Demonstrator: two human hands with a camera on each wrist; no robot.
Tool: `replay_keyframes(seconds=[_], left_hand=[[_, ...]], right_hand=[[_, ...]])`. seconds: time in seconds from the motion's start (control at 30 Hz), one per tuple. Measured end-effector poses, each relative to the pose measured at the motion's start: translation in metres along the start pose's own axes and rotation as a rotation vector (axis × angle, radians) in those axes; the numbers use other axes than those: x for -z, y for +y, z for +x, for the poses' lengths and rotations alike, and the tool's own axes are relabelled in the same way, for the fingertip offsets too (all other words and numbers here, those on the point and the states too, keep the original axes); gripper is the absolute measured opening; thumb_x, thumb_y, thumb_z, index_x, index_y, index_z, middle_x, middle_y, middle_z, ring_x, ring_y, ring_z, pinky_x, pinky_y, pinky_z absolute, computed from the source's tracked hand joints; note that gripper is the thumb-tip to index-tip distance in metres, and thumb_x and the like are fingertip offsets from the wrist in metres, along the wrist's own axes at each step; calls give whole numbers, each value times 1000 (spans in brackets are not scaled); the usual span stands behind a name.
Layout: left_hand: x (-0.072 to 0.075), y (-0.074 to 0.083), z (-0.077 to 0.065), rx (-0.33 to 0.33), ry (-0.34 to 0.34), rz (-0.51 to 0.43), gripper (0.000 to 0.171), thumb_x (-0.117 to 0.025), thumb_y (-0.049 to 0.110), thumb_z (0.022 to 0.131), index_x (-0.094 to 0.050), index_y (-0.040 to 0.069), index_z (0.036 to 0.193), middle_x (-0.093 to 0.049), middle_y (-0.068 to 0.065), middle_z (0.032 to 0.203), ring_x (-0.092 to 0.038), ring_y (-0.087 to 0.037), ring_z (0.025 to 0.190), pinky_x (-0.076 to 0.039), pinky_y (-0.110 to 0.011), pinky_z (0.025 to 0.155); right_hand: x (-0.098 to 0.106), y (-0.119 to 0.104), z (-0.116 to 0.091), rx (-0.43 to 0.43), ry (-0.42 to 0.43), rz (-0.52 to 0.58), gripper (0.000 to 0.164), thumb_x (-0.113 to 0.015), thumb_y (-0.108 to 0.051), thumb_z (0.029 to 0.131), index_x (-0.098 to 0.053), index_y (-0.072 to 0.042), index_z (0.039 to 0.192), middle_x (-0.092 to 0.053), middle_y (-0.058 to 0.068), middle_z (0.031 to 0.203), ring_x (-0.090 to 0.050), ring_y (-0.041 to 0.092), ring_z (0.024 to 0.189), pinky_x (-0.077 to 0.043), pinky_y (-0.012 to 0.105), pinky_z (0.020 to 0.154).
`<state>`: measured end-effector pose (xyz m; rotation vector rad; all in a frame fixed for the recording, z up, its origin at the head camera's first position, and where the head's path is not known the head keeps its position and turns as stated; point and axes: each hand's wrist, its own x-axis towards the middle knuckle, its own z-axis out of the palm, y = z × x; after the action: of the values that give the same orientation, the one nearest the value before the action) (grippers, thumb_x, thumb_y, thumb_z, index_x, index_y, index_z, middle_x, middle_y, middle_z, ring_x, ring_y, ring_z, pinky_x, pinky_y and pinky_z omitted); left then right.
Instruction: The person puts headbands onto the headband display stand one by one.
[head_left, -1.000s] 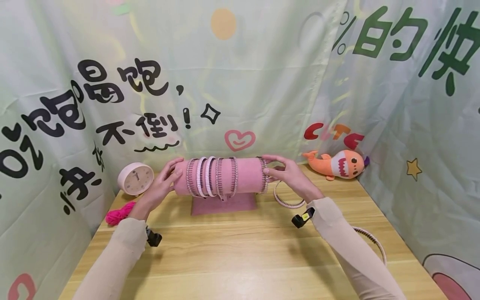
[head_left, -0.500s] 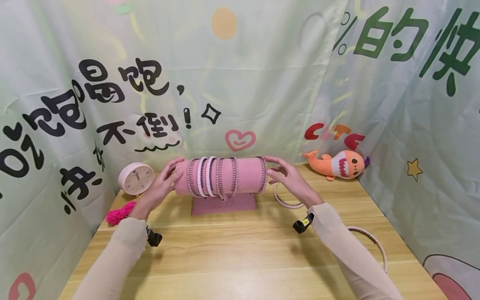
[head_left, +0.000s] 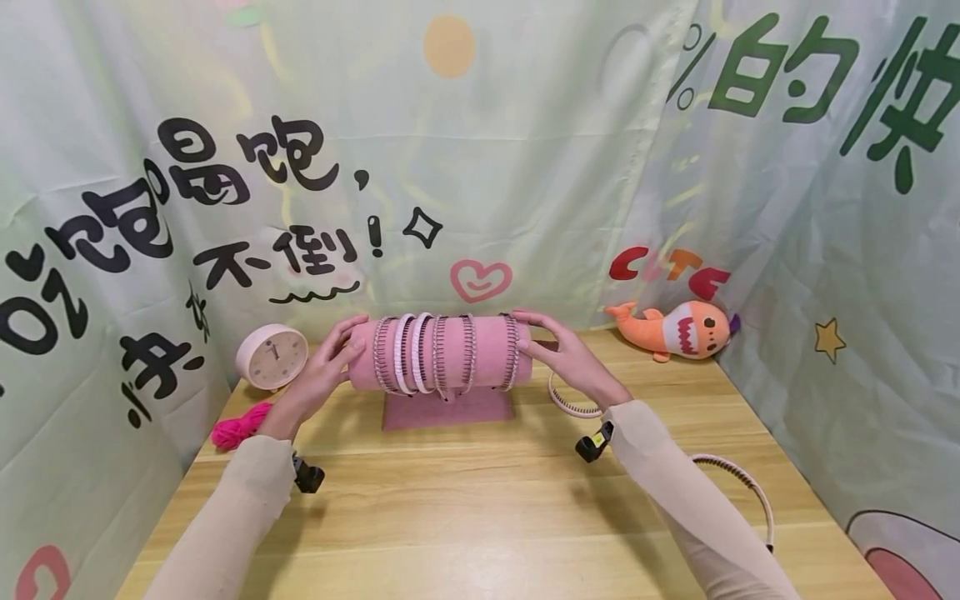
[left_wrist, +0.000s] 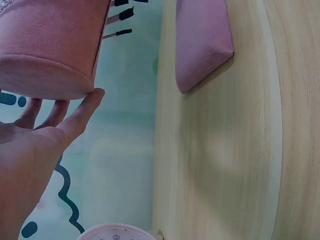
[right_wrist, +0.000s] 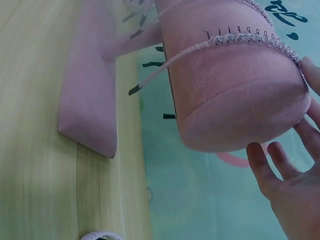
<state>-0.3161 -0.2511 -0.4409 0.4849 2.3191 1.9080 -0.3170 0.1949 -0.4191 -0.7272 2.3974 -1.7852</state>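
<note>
A pink cylindrical headband stand (head_left: 491,350) on a flat pink base (head_left: 450,410) carries several headbands, among them two white ones (head_left: 422,354). My left hand (head_left: 322,375) grips the cylinder's left end, thumb in front and fingers behind. At the opposite end, my right hand (head_left: 562,354) has its fingers spread and fairly straight. One fingertip touches the sparkly outermost headband (right_wrist: 250,37), which sits slightly in from the cylinder's edge. The right wrist view shows other fingers (right_wrist: 260,165) by the cylinder's end face; contact there is unclear.
A pink clock (head_left: 273,357) and magenta yarn (head_left: 238,427) stand at left. Behind the right hand lies a pale headband (head_left: 573,404); another headband (head_left: 742,475) lies beside the right forearm. An orange plush toy (head_left: 675,327) sits at back right, before the printed cloth.
My right hand drew slightly right off the outermost headband, then came back left. That headband has slid left along the cylinder. The left hand stays in place.
</note>
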Motion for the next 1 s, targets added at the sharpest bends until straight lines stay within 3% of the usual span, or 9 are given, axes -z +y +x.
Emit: replay_keyframes(seconds=[0.27,0.4,0.67,1.0], left_hand=[[1,-1,1,5,10,16,58,-47,40,118,-28,29,172,-27,-11,177,-41,-27,150,-54,-28,106],[1,-1,1,3,7,18,58,-46,40,118,-28,29,172,-26,-12,178,-41,-26,150,-53,-31,108],[0,-1,1,-3,6,9,58,-46,39,118,-27,28,172,-25,-12,177,-42,-23,149,-54,-26,105],[-1,0,0,-6,7,16,59,-45,38,119,-26,27,173,-24,-13,178,-42,-24,149,-55,-24,103]], right_hand=[[-10,-7,10,-7,-17,34,57,-69,-31,110,-51,-23,163,-45,-1,171,-54,38,149,-52,55,117],[-14,-10,13,5,-16,-12,55,-69,-32,109,-53,-24,162,-50,2,166,-57,34,145,-56,50,111],[-19,-15,18,71,8,-139,49,-71,-30,108,-61,-26,156,-55,1,162,-48,27,149,-42,57,123],[-25,-14,20,99,36,-217,48,-74,-33,106,-63,-30,153,-57,-3,161,-46,26,152,-36,58,127]])
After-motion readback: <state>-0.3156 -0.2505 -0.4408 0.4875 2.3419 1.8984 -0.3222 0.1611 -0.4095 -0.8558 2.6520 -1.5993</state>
